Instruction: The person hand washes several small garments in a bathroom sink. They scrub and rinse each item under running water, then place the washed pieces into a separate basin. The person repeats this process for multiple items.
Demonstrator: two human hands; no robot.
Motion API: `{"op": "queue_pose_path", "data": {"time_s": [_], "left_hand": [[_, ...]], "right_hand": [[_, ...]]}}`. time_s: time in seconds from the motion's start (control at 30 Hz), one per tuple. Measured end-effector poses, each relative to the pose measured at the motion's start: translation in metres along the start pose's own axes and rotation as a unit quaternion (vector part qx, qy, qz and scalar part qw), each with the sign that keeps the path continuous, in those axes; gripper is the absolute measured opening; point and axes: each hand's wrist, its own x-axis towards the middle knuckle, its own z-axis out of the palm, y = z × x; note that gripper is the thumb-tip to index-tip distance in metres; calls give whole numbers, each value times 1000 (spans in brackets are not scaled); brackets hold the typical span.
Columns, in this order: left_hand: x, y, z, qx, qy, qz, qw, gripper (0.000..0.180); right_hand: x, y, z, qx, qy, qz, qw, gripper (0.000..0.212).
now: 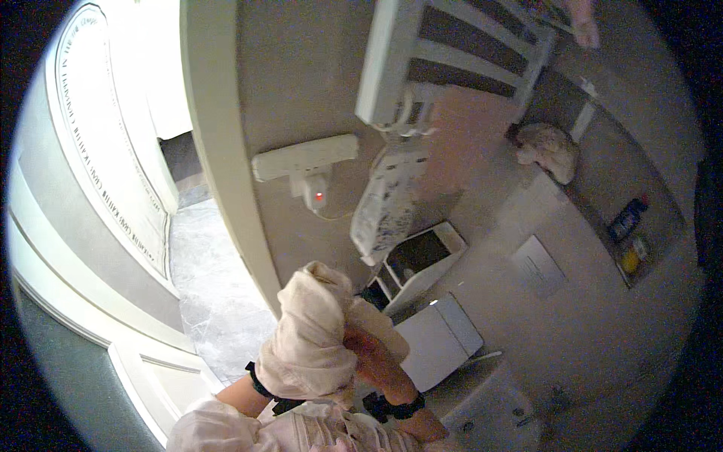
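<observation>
A bunched beige towel (pixel 312 331) is held up in front of my body. My right hand (pixel 369 354) reaches into it from the lower right, its fingers closed around the cloth and partly hidden by a fold. A black watch (pixel 407 407) is on that wrist. My left forearm (pixel 237 399), with a black band (pixel 260 380) at the wrist, goes in under the towel from the lower left. The cloth covers my left hand, so its fingers do not show. Below both wrists lies my pale, loose top (pixel 331 426).
To the left is an open doorway with a white frame (pixel 218 151) and a tiled floor (pixel 215 256). A white toilet (pixel 437 339) stands right of the towel, beside a white basin (pixel 493 414). Farther off are an open box (pixel 444 245), a slatted white rack (pixel 474 53) and a bottle (pixel 629 218).
</observation>
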Motion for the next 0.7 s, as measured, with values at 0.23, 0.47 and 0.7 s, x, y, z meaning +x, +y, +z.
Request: {"op": "queue_pose_path", "data": {"time_s": [0.23,0.47,0.7], "left_hand": [[-61,-101,-142,170,131,-64,975,74],[-127,-237,-289,-696,222,-33,682,65],[-129,-340,-392,-697,360,-65,617,76]], "right_hand": [[135,41,98,-118,-56,-196,972,50],[309,115,238,-261,77,-264,925,21],[494,147,309,-273,156,-381,869,20]]}}
